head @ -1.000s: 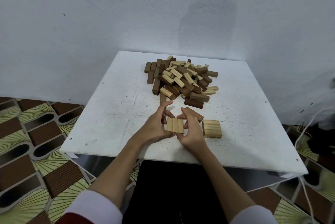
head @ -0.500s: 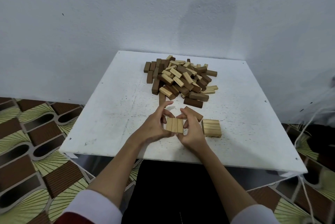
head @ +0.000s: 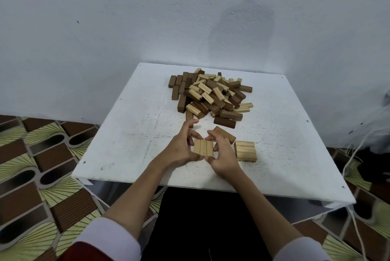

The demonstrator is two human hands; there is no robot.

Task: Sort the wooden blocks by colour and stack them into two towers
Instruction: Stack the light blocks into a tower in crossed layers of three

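Note:
Three light wooden blocks [head: 203, 148] lie side by side as one flat layer near the front of the white table [head: 126, 134]. My left hand [head: 179, 148] pinches the layer's left side and my right hand [head: 221, 155] pinches its right side, thumbs at the near edge. A short stack of light blocks [head: 245, 150] sits just to the right of my right hand. A single dark block [head: 224, 134] lies behind my right fingers. A mixed pile of dark and light blocks [head: 211, 96] fills the back middle of the table.
The table stands against a white wall [head: 190, 17]. A patterned tiled floor [head: 31, 165] lies to the left. White cords [head: 356, 155] hang off the table's right side, beside dark items on the floor.
Hardly anything differs. Both hands stay around the three-block layer, with only a slight shift of the fingers.

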